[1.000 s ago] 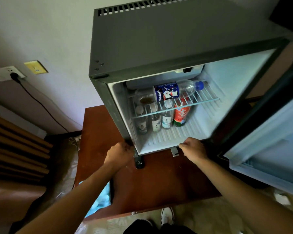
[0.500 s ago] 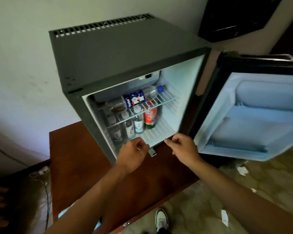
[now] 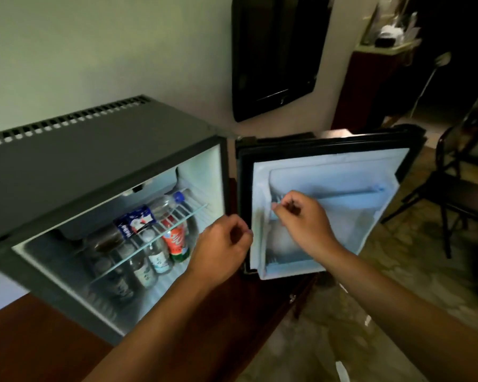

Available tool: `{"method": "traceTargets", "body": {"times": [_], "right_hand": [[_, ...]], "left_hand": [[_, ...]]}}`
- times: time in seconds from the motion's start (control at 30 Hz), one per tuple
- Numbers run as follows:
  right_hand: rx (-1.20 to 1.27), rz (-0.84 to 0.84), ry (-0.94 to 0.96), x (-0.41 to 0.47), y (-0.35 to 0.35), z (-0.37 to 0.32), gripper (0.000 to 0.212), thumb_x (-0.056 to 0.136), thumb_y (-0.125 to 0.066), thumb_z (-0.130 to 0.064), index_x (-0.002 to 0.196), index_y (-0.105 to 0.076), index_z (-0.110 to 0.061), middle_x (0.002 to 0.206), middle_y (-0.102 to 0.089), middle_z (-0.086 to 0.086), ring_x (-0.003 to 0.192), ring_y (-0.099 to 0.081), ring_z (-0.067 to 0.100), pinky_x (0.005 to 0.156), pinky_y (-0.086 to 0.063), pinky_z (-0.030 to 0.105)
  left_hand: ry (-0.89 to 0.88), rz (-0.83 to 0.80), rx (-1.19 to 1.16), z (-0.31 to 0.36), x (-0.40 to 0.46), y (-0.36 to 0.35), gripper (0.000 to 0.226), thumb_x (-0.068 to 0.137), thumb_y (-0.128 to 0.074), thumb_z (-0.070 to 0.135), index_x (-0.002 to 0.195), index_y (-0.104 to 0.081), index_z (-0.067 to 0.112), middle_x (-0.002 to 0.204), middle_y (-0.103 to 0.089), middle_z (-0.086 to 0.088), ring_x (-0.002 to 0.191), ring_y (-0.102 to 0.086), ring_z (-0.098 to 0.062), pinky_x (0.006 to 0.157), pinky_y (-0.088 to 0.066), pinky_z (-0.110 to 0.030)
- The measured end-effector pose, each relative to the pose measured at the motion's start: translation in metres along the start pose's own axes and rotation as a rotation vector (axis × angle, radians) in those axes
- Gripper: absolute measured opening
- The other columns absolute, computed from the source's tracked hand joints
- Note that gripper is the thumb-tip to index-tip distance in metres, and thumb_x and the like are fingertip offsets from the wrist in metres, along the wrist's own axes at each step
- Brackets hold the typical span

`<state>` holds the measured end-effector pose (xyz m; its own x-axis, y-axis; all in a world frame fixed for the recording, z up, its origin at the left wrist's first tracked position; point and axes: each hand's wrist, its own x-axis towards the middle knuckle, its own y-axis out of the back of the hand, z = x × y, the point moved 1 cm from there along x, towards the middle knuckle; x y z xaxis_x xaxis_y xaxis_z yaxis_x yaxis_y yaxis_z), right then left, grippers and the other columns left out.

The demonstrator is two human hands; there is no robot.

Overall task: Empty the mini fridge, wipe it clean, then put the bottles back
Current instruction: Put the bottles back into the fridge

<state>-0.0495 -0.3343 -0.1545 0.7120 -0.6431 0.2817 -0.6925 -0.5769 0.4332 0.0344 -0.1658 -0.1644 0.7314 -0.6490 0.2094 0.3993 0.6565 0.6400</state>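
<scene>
Dim room, wooden tabletop [image 3: 47, 334] carrying the open mini fridge [image 3: 94, 166]. Your left hand [image 3: 221, 252] and right hand [image 3: 304, 221] hover loosely curled, fingers holding nothing. Bottles [image 3: 155, 255] inside look rigid, probably slick; grip their bodies.

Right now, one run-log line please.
stage: unloading not begun | mini fridge: door open | bottles: inside | left hand, right hand: empty

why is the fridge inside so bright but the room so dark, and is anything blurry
Head view: the mini fridge interior glows pale while the room at right sinks into shadow; the left hand and right hand are slightly motion-smeared; wide-angle distortion tilts the fridge's edges; small bottle labels are unreadable.
</scene>
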Motion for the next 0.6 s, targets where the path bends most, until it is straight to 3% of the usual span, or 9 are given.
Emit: {"method": "traceTargets", "body": {"times": [0.17, 0.27, 0.4, 0.47, 0.6], "right_hand": [[-0.072, 0.169, 0.113, 0.028, 0.068, 0.007, 0.019, 0.087, -0.066, -0.019, 0.073, -0.054, -0.018, 0.065, -0.055, -0.004, 0.064, -0.052, 0.009, 0.064, -0.043, 0.030], [-0.171, 0.229, 0.254, 0.048, 0.105, 0.009, 0.004, 0.087, -0.063, -0.015, 0.086, -0.059, -0.017, 0.085, -0.059, -0.003, 0.081, -0.056, 0.012, 0.071, -0.049, 0.033], [-0.343, 0.318, 0.386, 0.079, 0.142, 0.011, 0.014, 0.086, -0.062, -0.016, 0.101, -0.063, -0.015, 0.104, -0.059, 0.000, 0.102, -0.053, 0.019, 0.082, -0.047, 0.034], [-0.487, 0.301, 0.439, 0.093, 0.155, 0.014, 0.023, 0.087, -0.060, -0.021, 0.109, -0.063, -0.014, 0.113, -0.058, 0.003, 0.109, -0.050, 0.024, 0.089, -0.044, 0.039], [-0.699, 0.122, 0.408, 0.115, 0.169, 0.028, 0.043, 0.094, -0.049, -0.039, 0.133, -0.050, -0.022, 0.135, -0.051, 0.001, 0.128, -0.041, 0.025, 0.105, -0.032, 0.048]], "left_hand": [[-0.243, 0.093, 0.079, 0.068, 0.036, -0.014, 0.003, 0.089, -0.064, 0.028, 0.089, -0.062, 0.030, 0.091, -0.056, 0.014, 0.081, -0.056, -0.002, 0.072, -0.047, -0.027], [-0.329, 0.159, 0.183, 0.107, 0.062, -0.031, 0.015, 0.088, -0.064, 0.026, 0.103, -0.063, 0.024, 0.108, -0.057, 0.006, 0.099, -0.055, -0.012, 0.084, -0.046, -0.029], [-0.425, 0.225, 0.345, 0.142, 0.096, -0.053, 0.033, 0.086, -0.065, 0.028, 0.118, -0.062, 0.019, 0.127, -0.054, -0.002, 0.117, -0.051, -0.022, 0.092, -0.040, -0.031], [-0.422, 0.241, 0.449, 0.152, 0.113, -0.067, 0.045, 0.085, -0.067, 0.030, 0.128, -0.059, 0.020, 0.139, -0.050, -0.007, 0.127, -0.047, -0.027, 0.101, -0.035, -0.041], [-0.242, 0.181, 0.628, 0.155, 0.135, -0.097, 0.063, 0.090, -0.059, 0.043, 0.148, -0.040, 0.029, 0.156, -0.035, -0.005, 0.142, -0.032, -0.024, 0.111, -0.018, -0.044]]}}
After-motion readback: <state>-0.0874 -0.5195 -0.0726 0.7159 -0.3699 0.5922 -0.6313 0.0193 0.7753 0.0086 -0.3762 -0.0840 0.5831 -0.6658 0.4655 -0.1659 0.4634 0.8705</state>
